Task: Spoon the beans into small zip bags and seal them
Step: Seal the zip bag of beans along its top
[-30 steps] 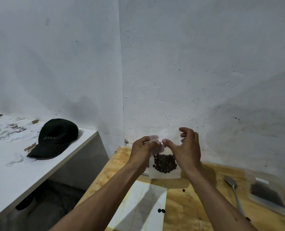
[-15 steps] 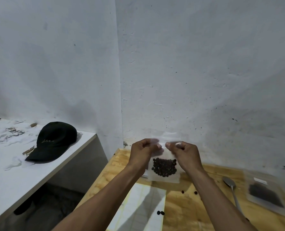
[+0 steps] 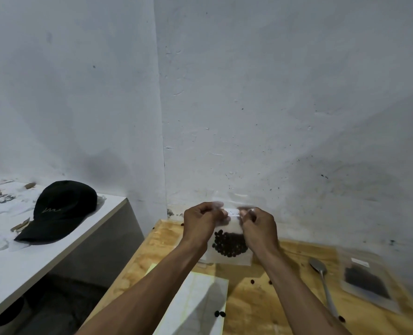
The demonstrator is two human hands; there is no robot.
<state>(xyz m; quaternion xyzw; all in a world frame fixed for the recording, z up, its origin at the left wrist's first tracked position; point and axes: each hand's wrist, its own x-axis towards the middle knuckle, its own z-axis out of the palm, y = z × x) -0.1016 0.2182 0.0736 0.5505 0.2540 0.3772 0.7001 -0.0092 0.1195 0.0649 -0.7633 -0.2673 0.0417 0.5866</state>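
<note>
White plaster walls meet in a corner behind a plywood counter (image 3: 254, 308), where a few loose beans (image 3: 219, 314) lie scattered, two of them on a pale sheet of paper (image 3: 195, 303). Held up over the far end of the counter is a small zip bag (image 3: 231, 250), upright, with a dark clump of beans settled in its lower half. Its zip strip runs left to right along the top edge, level between the two hands. The left hand (image 3: 200, 223) pinches the strip's left end, closed on it with thumb and fingers; the right hand (image 3: 257, 226) is clamped on the right end in the same way. Both are equally near, and only a short stretch of strip shows between them. My judgement is that sealing is under way, and that pressing along that horizontal line is what the next move needs; whether the strip is already shut cannot be told through the blur. A spoon (image 3: 321, 276) lies to the right on the counter, beside a larger bag of beans (image 3: 367, 281). A black cap (image 3: 60, 209) sits on a white shelf (image 3: 19, 252) to the left.
</note>
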